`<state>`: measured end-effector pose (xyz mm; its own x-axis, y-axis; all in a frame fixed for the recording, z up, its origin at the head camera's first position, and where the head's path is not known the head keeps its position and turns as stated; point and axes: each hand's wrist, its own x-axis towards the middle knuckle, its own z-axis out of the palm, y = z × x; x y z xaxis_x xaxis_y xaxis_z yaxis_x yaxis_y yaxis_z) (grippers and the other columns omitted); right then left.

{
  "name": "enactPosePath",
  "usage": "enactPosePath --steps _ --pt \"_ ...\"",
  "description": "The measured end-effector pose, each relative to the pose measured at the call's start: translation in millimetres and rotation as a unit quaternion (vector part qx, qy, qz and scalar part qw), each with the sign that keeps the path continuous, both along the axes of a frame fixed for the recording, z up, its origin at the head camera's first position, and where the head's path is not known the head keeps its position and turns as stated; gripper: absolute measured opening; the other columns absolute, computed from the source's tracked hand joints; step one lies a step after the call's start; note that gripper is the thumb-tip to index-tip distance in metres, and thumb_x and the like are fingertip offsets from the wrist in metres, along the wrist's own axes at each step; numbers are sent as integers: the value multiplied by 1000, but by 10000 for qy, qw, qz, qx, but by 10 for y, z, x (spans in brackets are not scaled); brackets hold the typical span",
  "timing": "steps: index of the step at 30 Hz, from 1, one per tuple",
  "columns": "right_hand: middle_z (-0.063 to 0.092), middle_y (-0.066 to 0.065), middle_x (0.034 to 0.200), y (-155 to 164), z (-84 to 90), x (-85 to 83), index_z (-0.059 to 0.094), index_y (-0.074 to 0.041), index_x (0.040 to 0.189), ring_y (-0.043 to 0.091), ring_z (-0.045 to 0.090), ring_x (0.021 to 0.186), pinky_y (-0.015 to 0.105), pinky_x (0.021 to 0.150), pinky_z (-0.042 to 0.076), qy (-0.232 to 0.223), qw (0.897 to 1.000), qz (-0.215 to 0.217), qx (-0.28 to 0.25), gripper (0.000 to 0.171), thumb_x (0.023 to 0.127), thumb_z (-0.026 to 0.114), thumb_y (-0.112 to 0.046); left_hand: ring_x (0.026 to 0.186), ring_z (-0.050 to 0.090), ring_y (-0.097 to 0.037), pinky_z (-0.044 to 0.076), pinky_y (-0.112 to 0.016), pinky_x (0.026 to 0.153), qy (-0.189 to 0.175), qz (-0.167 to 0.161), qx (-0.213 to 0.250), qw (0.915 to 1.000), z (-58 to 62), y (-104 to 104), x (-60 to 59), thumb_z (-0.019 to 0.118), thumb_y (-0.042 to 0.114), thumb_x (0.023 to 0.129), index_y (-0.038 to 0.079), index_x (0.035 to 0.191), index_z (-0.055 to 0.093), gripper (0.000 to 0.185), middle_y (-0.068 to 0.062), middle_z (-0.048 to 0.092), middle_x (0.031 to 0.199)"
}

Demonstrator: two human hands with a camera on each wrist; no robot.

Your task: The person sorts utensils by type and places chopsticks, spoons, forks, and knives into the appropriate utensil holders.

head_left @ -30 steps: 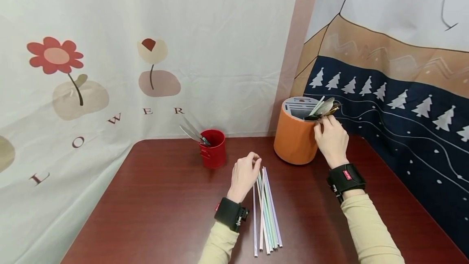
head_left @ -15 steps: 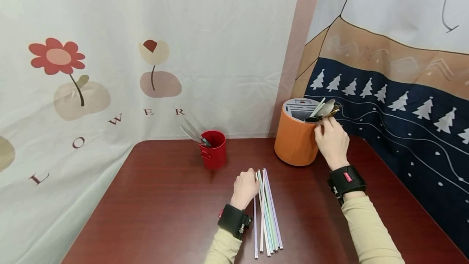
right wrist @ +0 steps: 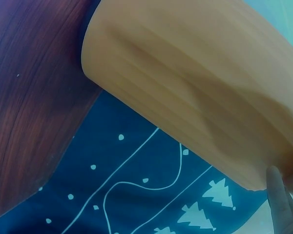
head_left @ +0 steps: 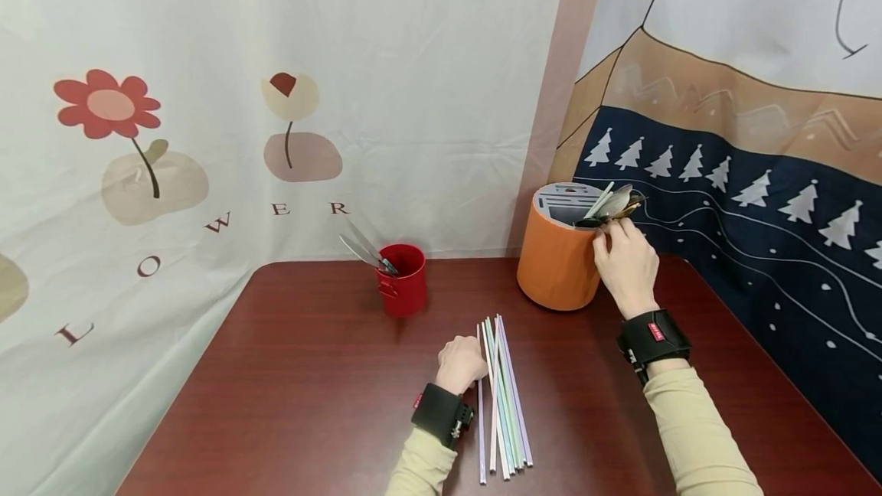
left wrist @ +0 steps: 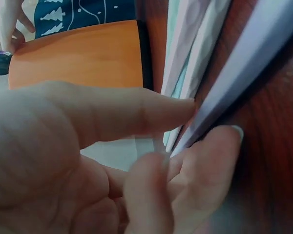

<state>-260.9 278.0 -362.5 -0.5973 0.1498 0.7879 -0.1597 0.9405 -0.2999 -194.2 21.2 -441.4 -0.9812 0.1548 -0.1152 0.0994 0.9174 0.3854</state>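
In the head view my left hand (head_left: 460, 364) is at the upper part of the leftmost purple chopstick (head_left: 481, 435), which lies on the table. The left wrist view shows the thumb on one side of that chopstick (left wrist: 234, 73) and a fingertip on its other side, with a narrow gap at the thumb. More pastel chopsticks (head_left: 510, 412) lie just right of it. My right hand (head_left: 628, 266) holds the rim of the orange utensil holder (head_left: 556, 266), its fingers beside the spoons (head_left: 618, 203); the fingers (right wrist: 278, 200) show at the rim in the right wrist view.
A red cup (head_left: 403, 282) with metal cutlery (head_left: 361, 247) leaning out stands at the back middle of the brown table (head_left: 310, 373). Pale green chopsticks (head_left: 598, 200) stand in the holder. Printed cloths (head_left: 441, 98) hang behind the table and along its right side.
My left hand has come down and toward me along the leftmost chopstick, uncovering its upper end. The right hand stays at the holder's rim.
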Motion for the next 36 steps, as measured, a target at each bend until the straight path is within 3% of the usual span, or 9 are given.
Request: enactPosePath --steps 6,16,22,29,36 --pt "62 17 94 -1 -2 -3 64 2 91 41 57 76 56 62 45 3 10000 4 7 22 93 51 -17 39 56 -15 44 -30 44 99 111 143 9998 -40 13 -2 63 8 78 11 52 56 27 -2 57 41" --pt "62 17 94 -1 2 -2 64 1 90 41 57 76 56 62 45 -31 10000 -3 1 21 93 52 -16 33 54 -12 45 -29 44 192 185 524 9983 -7 -14 8 61 5 76 10 50 54 28 -2 55 39" --pt "62 17 95 -1 5 4 64 1 91 42 57 77 57 62 45 -25 10000 -7 -4 22 93 52 -16 41 51 -19 39 -30 39 537 133 625 9965 59 -56 -11 60 6 73 10 47 53 28 -1 50 38" --pt "61 16 92 0 8 8 63 0 89 41 56 75 56 61 44 -7 10000 -15 -1 21 93 52 -17 54 57 -26 42 -36 42 763 340 509 9952 86 -83 -48 62 7 76 10 50 47 30 -7 52 52" --pt "61 17 92 -9 6 10 63 1 90 42 57 76 56 62 45 -19 10000 -15 -5 20 92 52 -15 51 56 -25 38 -34 40 1120 419 602 9910 120 -107 -60 62 9 77 10 49 47 32 -7 52 51"
